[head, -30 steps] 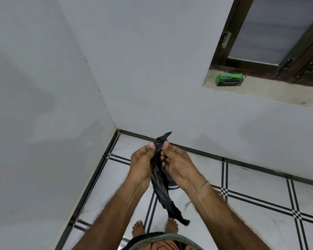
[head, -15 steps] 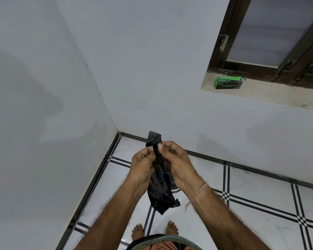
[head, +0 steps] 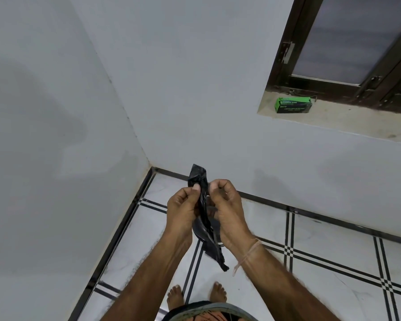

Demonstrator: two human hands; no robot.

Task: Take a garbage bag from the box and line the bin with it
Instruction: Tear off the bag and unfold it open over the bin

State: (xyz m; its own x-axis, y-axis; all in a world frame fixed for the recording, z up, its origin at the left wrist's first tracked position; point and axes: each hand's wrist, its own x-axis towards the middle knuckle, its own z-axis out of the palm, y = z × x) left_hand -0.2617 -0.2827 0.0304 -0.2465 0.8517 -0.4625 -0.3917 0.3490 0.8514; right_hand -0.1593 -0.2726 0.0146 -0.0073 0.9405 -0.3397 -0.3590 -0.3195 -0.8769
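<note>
Head view: pinching black bag [head: 203, 200] over floor [head: 333, 239] with left hand [head: 183, 209] and right hand [head: 227, 212], thumbs and fingers clamped on top edge, likely rubbing layers apart to open it. Leaving box [head: 293, 105] on sill [head: 345, 121], well apart.

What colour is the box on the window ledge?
The box is bright green with a dark printed band; the head view shows it.

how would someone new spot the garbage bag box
Find the dark-framed window at the upper right. On its dusty sill, at the left end near the frame, lies a small box. It is bright green with a dark label, the only bright colour there.
</note>
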